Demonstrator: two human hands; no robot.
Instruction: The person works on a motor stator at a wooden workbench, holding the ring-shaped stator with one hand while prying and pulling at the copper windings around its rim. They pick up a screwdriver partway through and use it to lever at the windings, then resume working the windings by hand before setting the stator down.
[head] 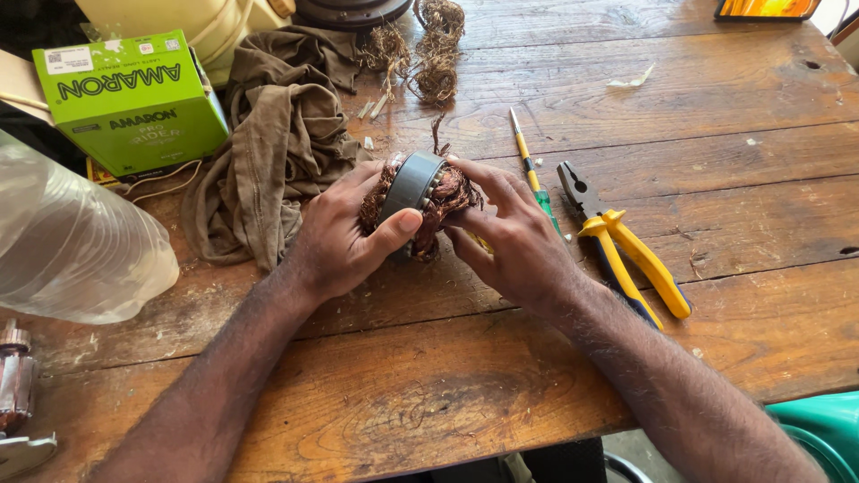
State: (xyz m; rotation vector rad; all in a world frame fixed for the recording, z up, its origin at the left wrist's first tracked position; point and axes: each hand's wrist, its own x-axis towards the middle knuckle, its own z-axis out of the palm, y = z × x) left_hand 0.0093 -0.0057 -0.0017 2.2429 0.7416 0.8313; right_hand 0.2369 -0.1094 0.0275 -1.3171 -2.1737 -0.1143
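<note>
A grey ring-shaped motor stator stuffed with tangled copper wire stands on edge on the wooden table. My left hand grips its left side, thumb pressed across the grey rim. My right hand holds the right side, fingers laid on the copper windings. A short strand of wire sticks up from the top of the stator.
Yellow-handled pliers and a yellow-green screwdriver lie right of my hands. A brown cloth, green box, clear plastic bottle, loose pulled copper wire and a motor armature lie around.
</note>
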